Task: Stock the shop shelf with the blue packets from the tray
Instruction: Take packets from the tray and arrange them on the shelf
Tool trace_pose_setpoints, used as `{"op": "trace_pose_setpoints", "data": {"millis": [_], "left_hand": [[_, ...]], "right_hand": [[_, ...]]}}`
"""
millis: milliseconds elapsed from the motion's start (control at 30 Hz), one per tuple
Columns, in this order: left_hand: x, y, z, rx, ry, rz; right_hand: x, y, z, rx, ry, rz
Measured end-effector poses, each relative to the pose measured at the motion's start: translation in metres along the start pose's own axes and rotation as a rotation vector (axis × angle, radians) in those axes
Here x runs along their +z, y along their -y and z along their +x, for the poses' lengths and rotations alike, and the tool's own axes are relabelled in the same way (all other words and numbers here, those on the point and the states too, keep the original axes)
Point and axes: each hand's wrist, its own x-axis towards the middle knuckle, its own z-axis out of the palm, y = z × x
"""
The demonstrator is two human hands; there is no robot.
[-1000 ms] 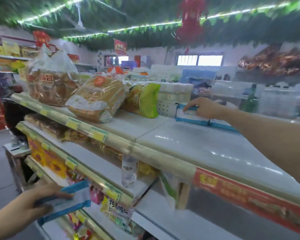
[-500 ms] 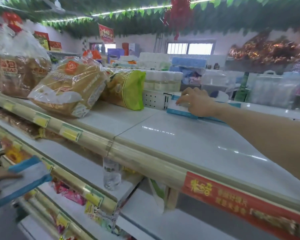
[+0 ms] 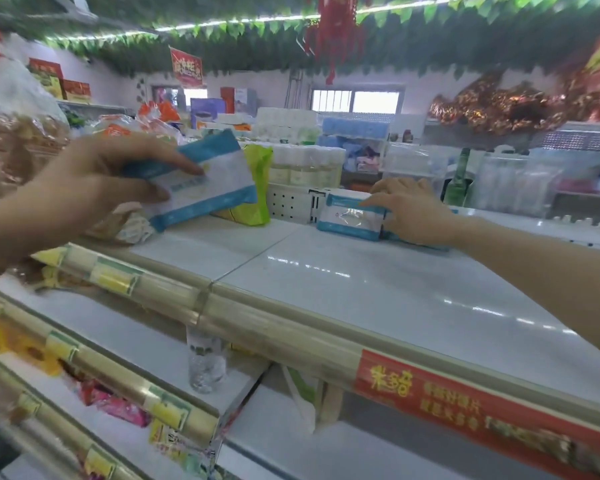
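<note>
My left hand (image 3: 97,181) grips a blue-and-white packet (image 3: 215,181) and holds it in the air above the left part of the top shelf (image 3: 378,285). A second blue-and-white packet (image 3: 349,218) lies at the back of that shelf. My right hand (image 3: 413,211) rests on its right end with the fingers curled over the top edge. More blue packaging shows under my right palm; how many packets lie there is hidden. The tray is out of view.
Bagged bread loaves (image 3: 21,133) and a green-yellow bag (image 3: 253,188) fill the shelf's left end. A white perforated divider (image 3: 291,204) stands behind the packets. Lower shelves hold snacks and a clear water bottle (image 3: 205,362). A red price strip (image 3: 465,403) runs along the shelf's front edge.
My left hand has risen from beside the lower shelves to top-shelf height, carrying its packet. My right hand has stayed on the packet at the back of the shelf.
</note>
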Motion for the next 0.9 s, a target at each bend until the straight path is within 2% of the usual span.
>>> {"op": "trace_pose_setpoints", "data": {"millis": [100,333,533,700,900], "left_hand": [[0.069,-0.006,0.047,-0.075,0.199,0.006],[0.184,0.040,0.147,0.004,0.562,0.217],[0.227,0.057,0.190,0.061,0.642,0.337],[0.241,0.073,0.199,0.102,0.645,0.371],[0.259,0.079,0.201,0.235,0.549,0.509]], "right_hand": [[-0.026,-0.015,-0.038,-0.025,-0.027,0.004],[-0.059,-0.037,-0.131,-0.070,-0.021,-0.003],[-0.060,-0.050,-0.174,-0.128,-0.037,-0.042],[-0.063,-0.053,-0.183,-0.110,-0.028,-0.010],[-0.067,-0.050,-0.180,-0.087,-0.011,-0.018]]}}
